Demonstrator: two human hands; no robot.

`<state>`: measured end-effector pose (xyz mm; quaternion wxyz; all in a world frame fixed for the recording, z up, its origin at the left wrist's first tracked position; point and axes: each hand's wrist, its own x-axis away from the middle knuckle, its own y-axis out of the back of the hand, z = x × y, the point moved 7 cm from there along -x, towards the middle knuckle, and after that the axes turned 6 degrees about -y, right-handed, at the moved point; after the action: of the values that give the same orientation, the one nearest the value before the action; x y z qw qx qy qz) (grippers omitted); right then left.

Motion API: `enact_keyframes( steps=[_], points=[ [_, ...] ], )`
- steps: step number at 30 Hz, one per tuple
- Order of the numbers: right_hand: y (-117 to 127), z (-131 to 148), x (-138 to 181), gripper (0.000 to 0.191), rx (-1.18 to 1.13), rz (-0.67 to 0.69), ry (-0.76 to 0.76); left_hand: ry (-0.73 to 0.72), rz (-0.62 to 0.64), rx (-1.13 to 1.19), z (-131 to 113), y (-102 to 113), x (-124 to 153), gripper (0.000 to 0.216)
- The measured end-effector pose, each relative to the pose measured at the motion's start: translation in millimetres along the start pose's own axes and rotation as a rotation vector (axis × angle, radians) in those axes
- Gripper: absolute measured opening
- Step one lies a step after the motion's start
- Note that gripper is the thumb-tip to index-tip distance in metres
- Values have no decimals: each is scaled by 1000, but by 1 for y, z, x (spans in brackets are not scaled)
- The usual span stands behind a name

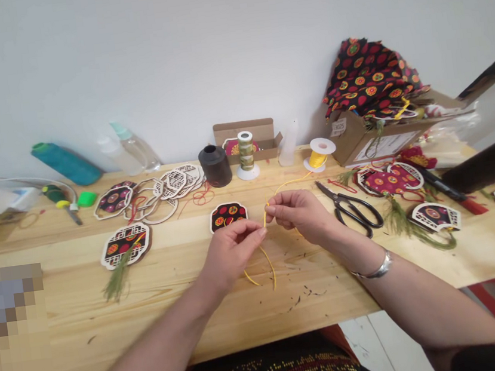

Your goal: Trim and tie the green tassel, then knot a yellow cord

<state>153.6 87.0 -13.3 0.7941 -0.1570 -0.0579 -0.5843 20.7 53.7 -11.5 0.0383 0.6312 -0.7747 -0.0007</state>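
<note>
Between my two hands runs a thin yellow cord [270,265], pinched by both sets of fingertips just above the table. My left hand [236,248] is closed on it, and two loose tails hang down below. Just to the right, my right hand [296,212] pinches the same cord a little higher. From there the cord leads back to a white spool of yellow cord [318,155]. Behind my left hand lies a small black floral plaque [228,213], its lower edge covered by the hand. Black-handled scissors [353,208] rest to the right of my right hand.
At the back stand a black thread cone [215,166], a green-gold spool [246,151] and a cardboard box [368,137] heaped with floral fabric. Wooden frames [181,181] and a tasselled ornament [125,247] lie left. More ornaments [389,180] and a black post [488,162] are right.
</note>
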Motion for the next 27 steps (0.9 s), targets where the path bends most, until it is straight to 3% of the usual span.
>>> enact_keyframes(
  steps=[5, 12, 17, 21, 27],
  points=[
    [-3, -3, 0, 24, -136, 57, -39, -259, 5, -280, -13, -5, 2, 10],
    [-12, -5, 3, 28, -247, 180, -107, -332, 3, -394, -15, -7, 5, 12],
    [-12, -3, 4, 28, -214, 172, -87, -419, -106, -411, -26, 0, 12, 5],
    [-11, -5, 3, 27, -145, 168, -70, -359, -160, -146, -29, 6, 13, 7],
    [-13, -6, 3, 25, -18, 171, -26, -46, -52, 88, -6, -2, 6, 20]
  ],
)
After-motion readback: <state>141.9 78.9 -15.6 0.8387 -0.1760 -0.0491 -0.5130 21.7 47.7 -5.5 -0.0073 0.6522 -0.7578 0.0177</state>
